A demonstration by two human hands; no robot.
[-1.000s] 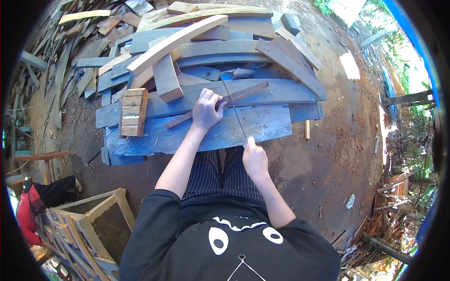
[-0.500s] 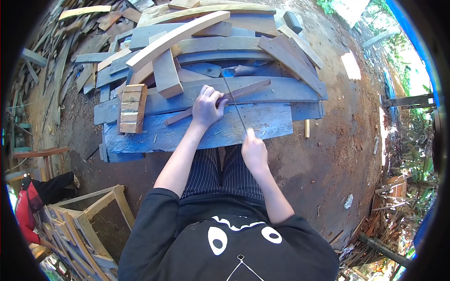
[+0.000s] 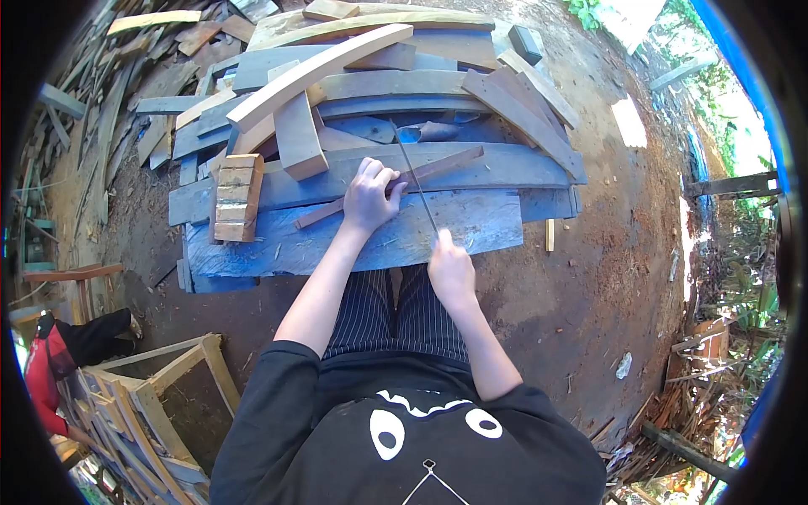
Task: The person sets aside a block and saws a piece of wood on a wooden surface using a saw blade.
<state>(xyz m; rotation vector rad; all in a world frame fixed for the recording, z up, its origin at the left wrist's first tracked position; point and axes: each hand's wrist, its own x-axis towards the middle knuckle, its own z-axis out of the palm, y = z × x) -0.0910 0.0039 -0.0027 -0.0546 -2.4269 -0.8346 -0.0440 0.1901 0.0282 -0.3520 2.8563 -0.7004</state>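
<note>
A thin reddish-brown wood strip (image 3: 450, 163) lies slantwise over the planks of a low bench (image 3: 480, 220). My left hand (image 3: 370, 198) is closed round the strip near its middle, pressing it down. Just right of it, a long narrow saw blade (image 3: 415, 177) crosses the strip, its far tip above the gap between the boards. My right hand (image 3: 452, 271) is closed round the near end of this saw, at the bench's front edge; the handle is hidden in the fist. A stack of short wood blocks (image 3: 238, 199) sits at the left on the bench.
Curved planks (image 3: 324, 74) and loose boards (image 3: 513, 108) are piled on the far part of the bench. Scrap wood (image 3: 109, 101) covers the ground at the back left. A wooden frame (image 3: 172, 370) stands at the lower left, beside a person in red (image 3: 44, 379).
My right hand has moved slightly forward and left, and the saw's tip now reaches farther past the strip. My left hand keeps its hold on the strip.
</note>
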